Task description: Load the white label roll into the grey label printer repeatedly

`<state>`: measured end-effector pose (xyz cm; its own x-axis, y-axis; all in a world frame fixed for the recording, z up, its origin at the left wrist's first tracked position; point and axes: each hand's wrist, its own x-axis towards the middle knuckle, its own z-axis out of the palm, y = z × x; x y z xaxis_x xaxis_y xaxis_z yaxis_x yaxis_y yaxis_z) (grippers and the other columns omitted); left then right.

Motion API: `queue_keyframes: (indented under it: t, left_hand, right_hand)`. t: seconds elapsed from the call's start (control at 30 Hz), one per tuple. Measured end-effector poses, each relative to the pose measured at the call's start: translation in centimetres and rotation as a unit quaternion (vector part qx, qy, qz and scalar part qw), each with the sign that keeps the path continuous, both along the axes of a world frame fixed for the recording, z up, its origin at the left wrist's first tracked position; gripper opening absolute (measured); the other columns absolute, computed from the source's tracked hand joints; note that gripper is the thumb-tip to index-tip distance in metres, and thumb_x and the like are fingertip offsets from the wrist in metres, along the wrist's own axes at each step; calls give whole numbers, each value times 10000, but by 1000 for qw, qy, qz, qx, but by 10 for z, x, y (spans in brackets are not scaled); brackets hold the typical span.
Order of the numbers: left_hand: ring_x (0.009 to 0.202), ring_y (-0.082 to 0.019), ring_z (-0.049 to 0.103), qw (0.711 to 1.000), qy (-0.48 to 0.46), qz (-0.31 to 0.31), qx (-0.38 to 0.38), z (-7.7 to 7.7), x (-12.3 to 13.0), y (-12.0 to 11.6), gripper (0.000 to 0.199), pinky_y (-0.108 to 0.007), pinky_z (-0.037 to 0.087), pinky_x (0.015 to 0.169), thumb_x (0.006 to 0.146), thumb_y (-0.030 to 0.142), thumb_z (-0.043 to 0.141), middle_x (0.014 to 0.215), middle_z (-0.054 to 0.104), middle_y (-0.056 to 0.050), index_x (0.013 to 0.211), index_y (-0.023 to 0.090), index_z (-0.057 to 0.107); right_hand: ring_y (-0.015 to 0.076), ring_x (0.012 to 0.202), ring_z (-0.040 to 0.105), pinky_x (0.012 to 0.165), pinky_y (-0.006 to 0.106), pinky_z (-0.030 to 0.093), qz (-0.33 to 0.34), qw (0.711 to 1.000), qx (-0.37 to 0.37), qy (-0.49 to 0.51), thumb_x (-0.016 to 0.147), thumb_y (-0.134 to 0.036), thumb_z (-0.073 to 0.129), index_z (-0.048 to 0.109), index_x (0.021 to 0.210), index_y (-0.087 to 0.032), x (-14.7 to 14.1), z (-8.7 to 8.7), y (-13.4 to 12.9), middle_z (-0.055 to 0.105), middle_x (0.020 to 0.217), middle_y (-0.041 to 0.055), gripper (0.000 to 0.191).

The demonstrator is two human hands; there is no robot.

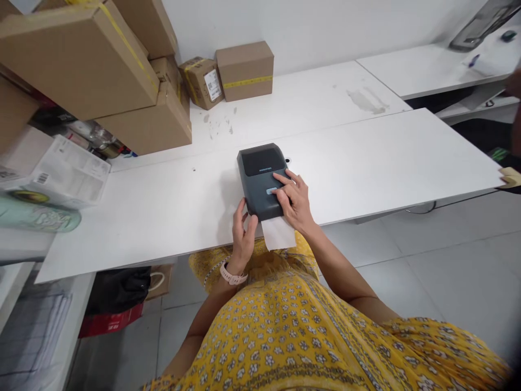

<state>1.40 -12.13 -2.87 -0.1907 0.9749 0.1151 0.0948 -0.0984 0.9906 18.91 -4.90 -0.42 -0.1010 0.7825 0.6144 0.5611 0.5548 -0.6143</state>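
Observation:
A dark grey label printer [261, 184] lies near the front edge of the white table. It has a glossy black window and a light blue button. A white paper label [279, 233] sticks out of its front end and hangs past the table edge. My left hand [244, 233], with a pink watch band at the wrist, grips the printer's near left corner between thumb and fingers. Over the printer's right side rests my right hand [295, 202], its thumb at the button and its fingers spread on the top.
Cardboard boxes [134, 114] are stacked at the left, and two smaller ones, including a taped carton [245, 73], stand by the wall. A white box [65, 168] and a green bottle [44, 214] are at far left. Another person's arm [513, 87] shows at the right edge.

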Motion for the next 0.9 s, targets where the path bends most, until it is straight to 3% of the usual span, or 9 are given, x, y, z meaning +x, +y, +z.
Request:
queue_keyframes:
  t: [0.1,0.2,0.33,0.67,0.8,0.9]
  left_hand:
    - [1576,-257,342,1000,6,-24,-1,-6,3,-3,653,-432,314,1296,1010,538,522,1713,340,-79,1602,305,377]
    - [1610,-249,267,999,30,-14,10,-10,1,-4,637,-461,255,1325,1015,553,498,1736,295,-42,1603,341,375]
    - [1628,-255,208,997,76,-7,24,-10,-1,-4,624,-520,183,1339,1009,581,488,1735,296,-47,1583,351,406]
    - [1646,-245,129,998,59,14,13,-5,13,-5,692,-500,163,1343,1006,616,454,1755,234,-60,1622,326,333]
    - [1632,-264,199,1000,20,19,1,3,13,-3,727,-500,210,1332,991,647,465,1748,255,-87,1612,281,370]
    - [1608,-273,278,999,-11,17,35,16,10,6,705,-469,234,1331,983,659,471,1708,362,-72,1572,273,448]
  right_hand:
    - [259,1514,448,1219,540,410,16,997,-23,69,1085,-487,391,703,1196,-270,5,-15,-8,559,1567,89,396]
    - [257,1534,427,1234,527,405,-11,987,-66,145,1081,-503,399,546,1469,-301,6,-35,-22,441,1657,111,461]
    - [259,1551,400,1260,543,361,-25,980,-77,179,1084,-505,390,407,1588,-322,3,-52,-40,414,1672,119,536]
    - [248,1520,445,1269,550,326,-37,976,-104,187,1091,-549,299,489,1540,-330,9,-45,-42,501,1621,84,535]
    - [268,1497,477,1240,558,373,-38,973,-101,202,1082,-577,302,512,1526,-312,8,-43,-42,525,1601,92,558]
    - [272,1494,481,1236,554,387,-35,977,-81,195,1087,-570,277,492,1541,-331,10,-29,-35,522,1604,79,557]
